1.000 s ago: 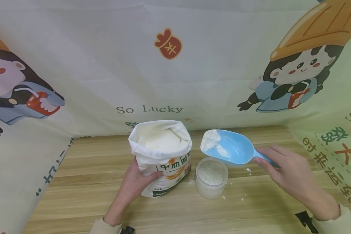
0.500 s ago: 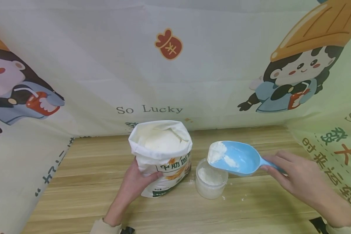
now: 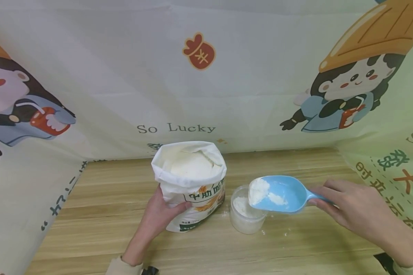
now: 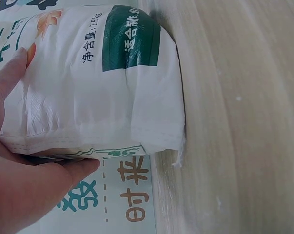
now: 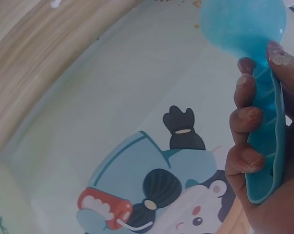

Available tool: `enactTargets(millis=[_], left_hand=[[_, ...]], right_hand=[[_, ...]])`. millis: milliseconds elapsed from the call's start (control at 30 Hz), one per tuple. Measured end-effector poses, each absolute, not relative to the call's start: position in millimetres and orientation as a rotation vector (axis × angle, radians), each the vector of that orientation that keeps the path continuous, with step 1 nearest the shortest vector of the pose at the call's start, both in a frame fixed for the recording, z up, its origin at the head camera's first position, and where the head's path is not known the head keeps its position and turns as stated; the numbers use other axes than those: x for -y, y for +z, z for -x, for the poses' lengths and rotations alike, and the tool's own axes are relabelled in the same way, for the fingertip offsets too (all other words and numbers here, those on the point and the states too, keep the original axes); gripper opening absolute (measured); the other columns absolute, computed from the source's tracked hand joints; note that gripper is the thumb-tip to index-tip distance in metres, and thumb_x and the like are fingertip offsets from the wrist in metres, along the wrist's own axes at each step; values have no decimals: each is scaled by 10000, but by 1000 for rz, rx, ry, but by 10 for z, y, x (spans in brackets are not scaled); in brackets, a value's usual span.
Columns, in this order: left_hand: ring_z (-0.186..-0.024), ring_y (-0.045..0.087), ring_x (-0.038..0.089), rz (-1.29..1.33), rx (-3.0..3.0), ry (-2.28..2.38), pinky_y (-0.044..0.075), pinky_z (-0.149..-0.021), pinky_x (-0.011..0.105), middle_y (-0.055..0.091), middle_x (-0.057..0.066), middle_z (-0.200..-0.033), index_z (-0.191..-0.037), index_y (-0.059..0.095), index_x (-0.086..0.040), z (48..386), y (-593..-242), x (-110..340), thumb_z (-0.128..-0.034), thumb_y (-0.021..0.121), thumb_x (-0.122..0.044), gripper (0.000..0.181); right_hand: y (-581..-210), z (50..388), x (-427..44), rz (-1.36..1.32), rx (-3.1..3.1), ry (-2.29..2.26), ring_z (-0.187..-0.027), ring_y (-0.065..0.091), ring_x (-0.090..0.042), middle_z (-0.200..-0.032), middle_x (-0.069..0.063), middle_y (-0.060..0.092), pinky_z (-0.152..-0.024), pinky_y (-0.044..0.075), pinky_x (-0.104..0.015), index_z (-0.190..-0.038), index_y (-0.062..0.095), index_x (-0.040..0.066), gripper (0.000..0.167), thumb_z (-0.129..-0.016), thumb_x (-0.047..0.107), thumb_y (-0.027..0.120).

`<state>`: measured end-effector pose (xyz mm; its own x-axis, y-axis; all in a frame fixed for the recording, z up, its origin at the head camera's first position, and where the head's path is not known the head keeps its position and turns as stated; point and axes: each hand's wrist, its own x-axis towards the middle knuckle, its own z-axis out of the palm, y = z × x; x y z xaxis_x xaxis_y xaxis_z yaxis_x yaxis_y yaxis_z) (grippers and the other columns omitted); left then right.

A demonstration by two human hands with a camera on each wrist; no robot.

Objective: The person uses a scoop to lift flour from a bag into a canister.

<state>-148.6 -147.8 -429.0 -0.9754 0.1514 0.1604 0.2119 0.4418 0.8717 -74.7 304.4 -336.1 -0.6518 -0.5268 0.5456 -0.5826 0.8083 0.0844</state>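
Observation:
My left hand grips the left side of an open white flour bag, which stands upright and shows flour inside. In the left wrist view the thumb and fingers wrap the bag from two sides. My right hand holds a blue scoop by its handle, with white flour at the lip and a smaller patch behind it. The scoop's front hangs over the right part of a clear round jar that has flour in it. In the right wrist view the fingers curl round the ribbed handle.
Specks of flour lie on the wooden table right of the jar. A printed cloth hangs behind the table and along both sides. The bag stands close to the jar's left.
The scoop and my right hand have moved down and to the right, bringing the scoop from above and behind the jar to over its right rim. My left hand and the bag have stayed put.

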Motion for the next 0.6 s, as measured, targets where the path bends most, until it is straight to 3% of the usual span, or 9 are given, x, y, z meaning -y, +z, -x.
enactTargets(millis=[167,600], left_hand=[[-1333,543,351,333,2621,-1590,425,-1102,599,605,103,-1407,-1461,452,-124,1484,-4291,1484,-755,931,-144,854],[-1331,545,345,341,2621,-1580,427,-1100,597,605,101,-1408,-1452,467,-125,1484,-4289,1481,-763,927,-145,828]], right_hand=[[-3322,770,-2994,-859,2407,90,-582,404,28,-764,146,560,-448,362,-196,-981,797,172,683,-1061,636,303],[-3195,831,-2838,-962,2346,-21,-551,297,5,-708,124,449,-440,196,-158,-947,764,166,678,-1093,587,252]])
